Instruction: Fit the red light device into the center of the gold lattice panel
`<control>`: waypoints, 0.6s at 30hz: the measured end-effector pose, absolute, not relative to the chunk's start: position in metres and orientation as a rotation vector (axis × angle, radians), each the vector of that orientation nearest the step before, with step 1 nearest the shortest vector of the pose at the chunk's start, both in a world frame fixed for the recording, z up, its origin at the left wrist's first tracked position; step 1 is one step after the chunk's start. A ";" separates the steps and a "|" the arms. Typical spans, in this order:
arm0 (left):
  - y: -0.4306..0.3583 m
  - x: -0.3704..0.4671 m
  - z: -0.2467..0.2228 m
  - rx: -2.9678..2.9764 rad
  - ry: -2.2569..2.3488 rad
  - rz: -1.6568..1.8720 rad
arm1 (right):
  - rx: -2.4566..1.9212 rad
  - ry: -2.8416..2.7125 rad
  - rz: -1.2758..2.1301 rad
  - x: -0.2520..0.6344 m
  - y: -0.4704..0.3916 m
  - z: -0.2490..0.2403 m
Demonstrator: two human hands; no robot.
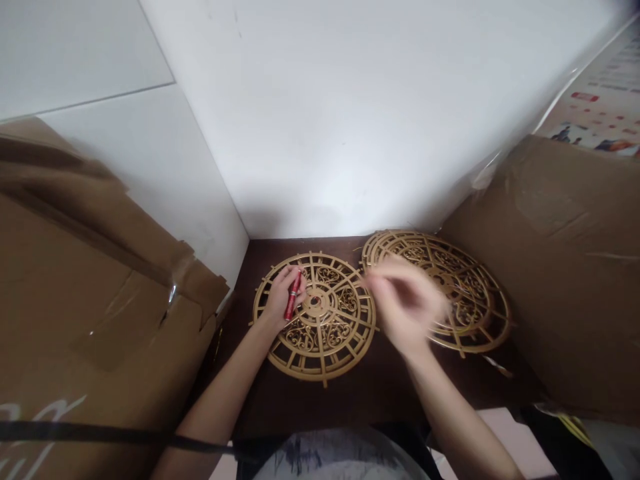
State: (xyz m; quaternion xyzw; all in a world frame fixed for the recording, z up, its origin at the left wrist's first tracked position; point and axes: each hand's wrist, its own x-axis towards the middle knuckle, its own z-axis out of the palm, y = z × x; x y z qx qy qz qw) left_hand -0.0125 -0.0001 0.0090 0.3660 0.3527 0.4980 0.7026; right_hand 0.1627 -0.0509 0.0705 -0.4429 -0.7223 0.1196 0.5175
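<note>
My left hand rests on the left side of a gold openwork disc with scroll patterns and a round hub. Its fingers are closed around a short red pen-shaped tool with a silver band. My right hand is above the gap between this disc and a stack of similar gold discs to the right. Its thumb and fingers are drawn together in a pinch, smeared by motion. Whatever lies between them is too small to make out. The hand covers part of the stack.
Both discs lie on a dark brown tabletop against a white wall. A large cardboard box stands at the left and another cardboard box at the right. A black strap crosses the lower left.
</note>
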 end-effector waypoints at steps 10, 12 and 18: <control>0.002 -0.016 0.008 0.709 0.680 1.156 | -1.406 -1.972 0.397 0.120 -0.013 0.011; 0.002 -0.015 0.008 0.716 0.674 1.148 | -1.444 -1.999 0.375 0.123 -0.015 0.006; 0.001 -0.012 0.007 0.789 0.719 1.185 | -1.399 -2.033 0.411 0.131 -0.019 -0.006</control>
